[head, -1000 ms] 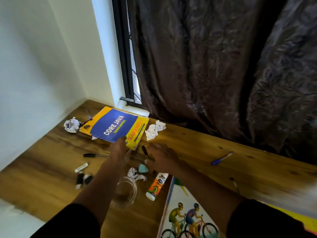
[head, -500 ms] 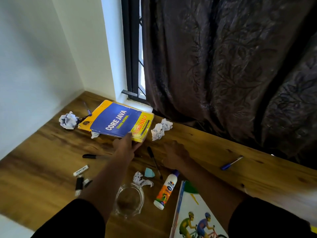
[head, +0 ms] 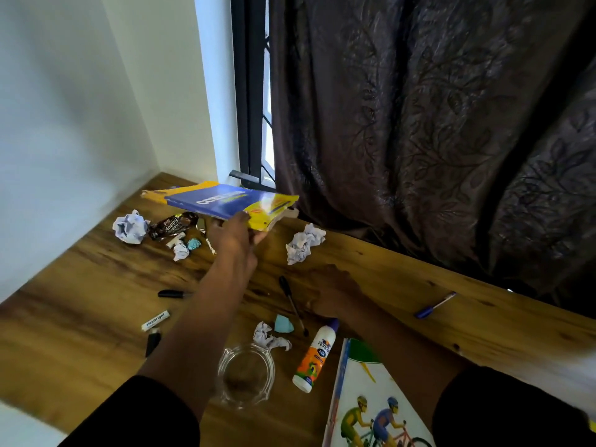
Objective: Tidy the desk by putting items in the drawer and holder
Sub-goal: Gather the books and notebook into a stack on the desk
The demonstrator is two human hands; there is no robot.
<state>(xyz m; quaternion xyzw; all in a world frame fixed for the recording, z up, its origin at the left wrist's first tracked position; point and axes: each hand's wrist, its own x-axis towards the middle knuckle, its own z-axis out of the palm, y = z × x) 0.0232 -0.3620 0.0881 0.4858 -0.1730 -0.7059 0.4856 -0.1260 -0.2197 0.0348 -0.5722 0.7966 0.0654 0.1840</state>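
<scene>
A: Where's the Core Java book point(head: 222, 201) just now?

B: Off the desk point(head: 96, 285) at its near edge, tilted, far end toward the window corner. The left hand point(head: 233, 235) grips its near yellow edge, thumb on top, fingers hidden beneath.

A: So which step is this?

B: I'd judge it's the pick-up of the book, to clear it away. Lifting it shows litter underneath: a chocolate wrapper point(head: 172, 224), small paper scraps point(head: 180, 250) and a blue scrap point(head: 194, 243).

A: And the other hand?

B: The right hand point(head: 332, 291) lies flat on the wood, fingers relaxed, holding nothing, just beside a black pen point(head: 292, 301).

A: What does the next move call for?

B: Probably a firmer hold; the book hangs from one edge and may sag or slip. No drawer or holder is in view, so it must be found first.

A: What else needs tidying?

B: Crumpled paper balls point(head: 304, 241), a Fevicol glue bottle point(head: 316, 358), a blue pen point(head: 433, 306), a marker point(head: 172, 294), and a glass ashtray point(head: 245, 375) near the front edge.
</scene>
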